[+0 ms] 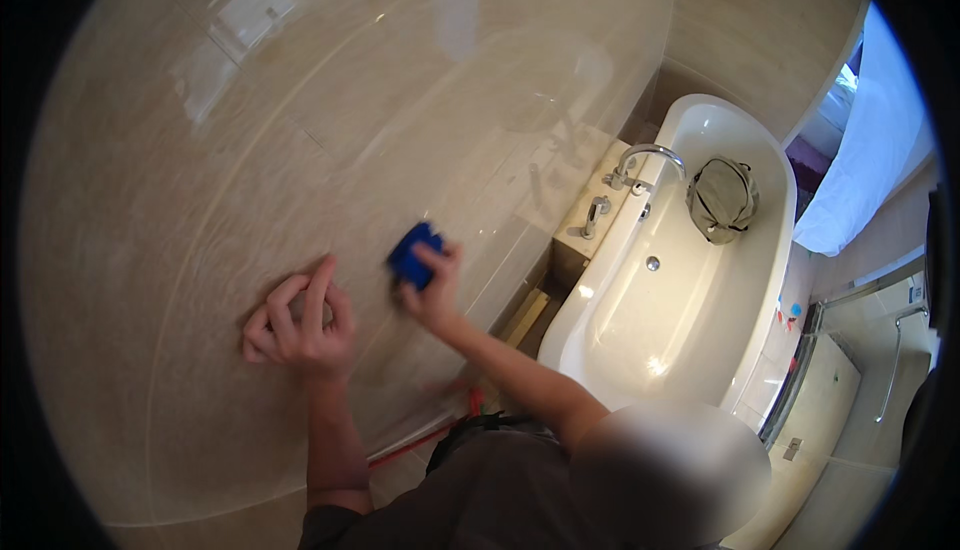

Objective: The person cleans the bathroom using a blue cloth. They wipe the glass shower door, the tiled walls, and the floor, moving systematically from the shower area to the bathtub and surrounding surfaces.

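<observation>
My right hand (439, 280) grips a blue block-shaped scrubber (414, 257) against the glossy beige wall tile (225, 265). Motion blurs the scrubber, so whether it is a sponge or a brush is unclear. To its left, my left hand (304, 317) is at the same wall, its fingers bent and partly spread. A small greyish patch shows between those fingers; I cannot tell whether it is a held thing or the wall.
A white bathtub (622, 340) stands to the right, with a chrome spout (652, 151) and lever handle (594, 216) on a tiled ledge. An olive fabric bag (721, 201) lies in the tub. A red strip (416, 445) runs low along the wall. White sheeting (862, 152) hangs far right.
</observation>
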Demonstrator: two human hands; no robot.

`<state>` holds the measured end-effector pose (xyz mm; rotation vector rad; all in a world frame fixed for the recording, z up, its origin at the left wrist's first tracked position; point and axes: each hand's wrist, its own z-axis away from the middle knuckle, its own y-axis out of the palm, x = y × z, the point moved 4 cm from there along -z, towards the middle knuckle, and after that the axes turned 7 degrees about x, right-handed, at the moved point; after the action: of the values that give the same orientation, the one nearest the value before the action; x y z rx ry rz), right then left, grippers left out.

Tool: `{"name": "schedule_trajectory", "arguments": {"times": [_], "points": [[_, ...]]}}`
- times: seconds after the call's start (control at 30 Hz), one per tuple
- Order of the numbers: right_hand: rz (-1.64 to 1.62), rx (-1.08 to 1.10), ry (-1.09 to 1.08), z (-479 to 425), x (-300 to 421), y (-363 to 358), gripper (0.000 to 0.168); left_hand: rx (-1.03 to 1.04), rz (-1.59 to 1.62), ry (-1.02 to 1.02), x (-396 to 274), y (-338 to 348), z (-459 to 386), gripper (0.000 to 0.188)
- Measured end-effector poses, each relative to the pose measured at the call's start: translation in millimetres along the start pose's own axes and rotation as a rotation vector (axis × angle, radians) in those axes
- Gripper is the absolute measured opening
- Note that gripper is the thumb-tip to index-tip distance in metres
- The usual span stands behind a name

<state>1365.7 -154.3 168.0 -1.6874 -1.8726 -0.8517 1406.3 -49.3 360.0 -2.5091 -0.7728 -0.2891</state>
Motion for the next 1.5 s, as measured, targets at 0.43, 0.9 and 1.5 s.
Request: {"name": "schedule_trajectory", "arguments": {"times": [0.43,0.9,1.5], "points": [[0.227,-0.168,-0.512,-216,-38,-61,0.05,-0.009,0.056,0.019,3,2,8,0.019],[0.368,-0.311,0.058,-200,-118,-82,0.043,-0.036,0.068,0.09,-1,4,8,0.016],[0.599,0.491,1.482,384,-172,-433,0.044,0.711,0.607,0.146,5,29,224,0.006]]}}
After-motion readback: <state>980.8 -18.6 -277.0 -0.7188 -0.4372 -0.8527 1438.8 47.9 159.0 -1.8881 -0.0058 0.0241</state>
